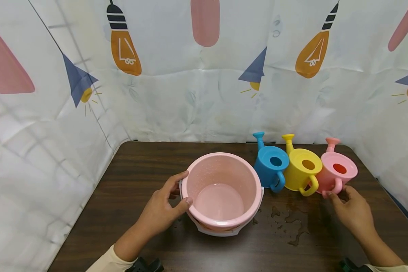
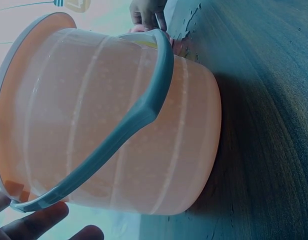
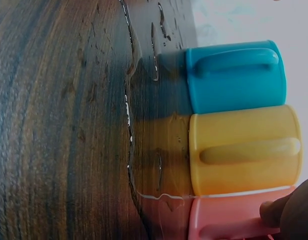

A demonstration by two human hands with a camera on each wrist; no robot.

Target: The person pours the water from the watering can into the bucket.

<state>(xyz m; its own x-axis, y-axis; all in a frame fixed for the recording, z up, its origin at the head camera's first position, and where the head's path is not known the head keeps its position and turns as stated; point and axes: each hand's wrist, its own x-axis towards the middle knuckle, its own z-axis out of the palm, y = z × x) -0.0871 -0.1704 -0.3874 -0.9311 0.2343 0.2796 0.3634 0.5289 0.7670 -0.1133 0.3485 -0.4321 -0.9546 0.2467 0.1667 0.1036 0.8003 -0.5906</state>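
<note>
A pink bucket (image 1: pixel 221 223) with a pale bail handle (image 2: pixel 139 115) stands upright in the middle of the table, its inside showing a small shiny glint. My left hand (image 1: pixel 161 207) rests against the bucket's left side, thumb and fingers spread along the rim. At the right, my right hand (image 1: pixel 355 211) pinches the lower part of the handle of a pink watering can (image 1: pixel 346 168). Beside that can stand a yellow watering can (image 1: pixel 300 177) and a blue watering can (image 1: pixel 266 170), in a row. All three handles face me.
Spilled water (image 1: pixel 297 230) lies in streaks and drops on the dark wooden table (image 1: pixel 149 162), in front of the cans. A white printed cloth (image 1: pixel 176 102) hangs behind the table and along its sides.
</note>
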